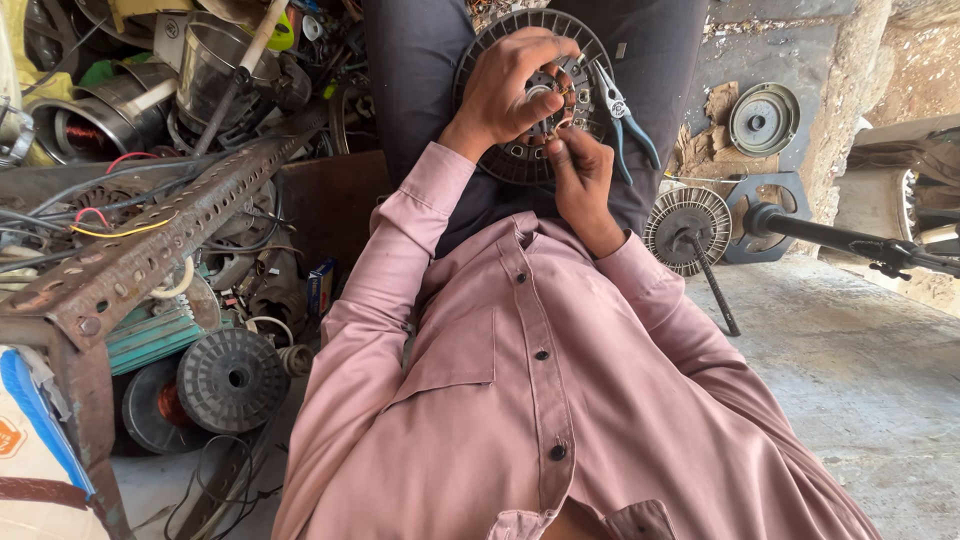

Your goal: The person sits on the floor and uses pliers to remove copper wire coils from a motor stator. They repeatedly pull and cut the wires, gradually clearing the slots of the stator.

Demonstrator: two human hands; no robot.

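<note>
- My left hand (510, 85) grips the stator (530, 95) on my lap; right hand (578, 170) pinches its copper wire.
- I judge winding repair underway; pliers (625, 115) lie just right, untouched.

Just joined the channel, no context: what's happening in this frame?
A person in a pink shirt sits with a round, dark finned motor part on their lap. The left hand grips its centre from above, while the right hand pinches at thin copper-coloured wires at the hub. Blue-handled pliers rest on the part's right edge, unheld. A similar finned disc with a shaft lies on the floor to the right.
</note>
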